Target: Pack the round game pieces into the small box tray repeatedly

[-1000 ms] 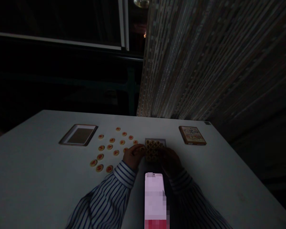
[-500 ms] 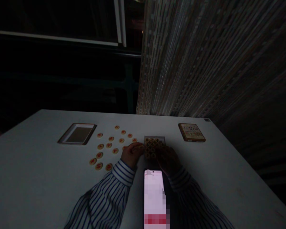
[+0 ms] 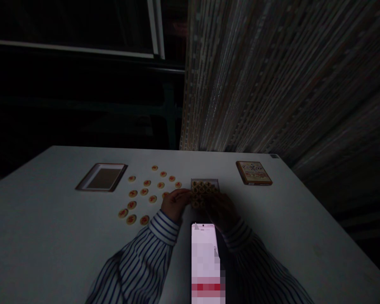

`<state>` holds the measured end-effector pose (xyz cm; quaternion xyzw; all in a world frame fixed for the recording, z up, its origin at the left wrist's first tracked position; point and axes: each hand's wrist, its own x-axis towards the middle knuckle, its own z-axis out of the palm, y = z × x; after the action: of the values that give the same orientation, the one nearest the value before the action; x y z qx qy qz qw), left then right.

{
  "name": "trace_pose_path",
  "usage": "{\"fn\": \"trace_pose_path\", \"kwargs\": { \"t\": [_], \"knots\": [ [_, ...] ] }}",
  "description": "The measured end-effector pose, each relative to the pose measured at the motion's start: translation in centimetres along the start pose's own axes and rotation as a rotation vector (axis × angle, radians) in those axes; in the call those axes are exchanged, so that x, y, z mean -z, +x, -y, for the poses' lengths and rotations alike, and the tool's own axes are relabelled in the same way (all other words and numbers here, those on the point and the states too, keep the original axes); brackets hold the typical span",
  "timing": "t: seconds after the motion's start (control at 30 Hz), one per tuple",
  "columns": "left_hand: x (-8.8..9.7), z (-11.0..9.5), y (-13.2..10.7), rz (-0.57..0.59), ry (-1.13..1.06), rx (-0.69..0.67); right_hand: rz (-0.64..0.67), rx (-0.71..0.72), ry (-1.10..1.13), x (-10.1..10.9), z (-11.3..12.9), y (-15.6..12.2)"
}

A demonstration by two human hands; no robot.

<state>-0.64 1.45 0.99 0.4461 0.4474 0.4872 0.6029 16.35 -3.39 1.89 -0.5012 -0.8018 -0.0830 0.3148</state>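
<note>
On a dim white table [image 3: 50,236], my left hand [image 3: 174,204] rests curled at the left edge of a small tray of round game pieces [image 3: 204,191], fingertips touching the pieces there. My right hand [image 3: 223,210] lies in shadow at the tray's near right side, fingers bent over it; what it holds is hidden. Both arms wear striped sleeves. Several loose round pieces with red marks [image 3: 145,192] are scattered left of the tray.
An empty box half [image 3: 101,177] lies at the back left and a printed box lid [image 3: 253,172] at the back right. A lit phone [image 3: 204,261] stands between my forearms. A ribbed curtain [image 3: 272,76] hangs behind the table.
Both hands stay at the tray, with only small finger shifts. The view has drifted slightly, so everything sits a bit higher and to the left.
</note>
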Motion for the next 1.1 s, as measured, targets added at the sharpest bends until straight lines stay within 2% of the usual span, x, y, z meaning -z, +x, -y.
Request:
{"fn": "trace_pose_path", "kwargs": {
  "t": [0.17, 0.37, 0.73, 1.1],
  "knots": [
    [-0.3, -0.1, -0.3, 0.001, -0.013, 0.008, -0.02, 0.036, -0.05, 0.1, 0.2, 0.2],
    [-0.4, 0.3, -0.6, 0.041, 0.04, -0.021, -0.154, 0.102, -0.019, -0.1, 0.3, 0.4],
    [-0.8, 0.2, -1.1, 0.146, 0.039, 0.003, -0.036, 0.099, 0.084, 0.0, 0.3, 0.1],
    [-0.6, 0.5, -0.9, 0.144, 0.044, -0.015, -0.069, 0.073, 0.094, 0.3, 0.6, 0.4]
  ]
}}
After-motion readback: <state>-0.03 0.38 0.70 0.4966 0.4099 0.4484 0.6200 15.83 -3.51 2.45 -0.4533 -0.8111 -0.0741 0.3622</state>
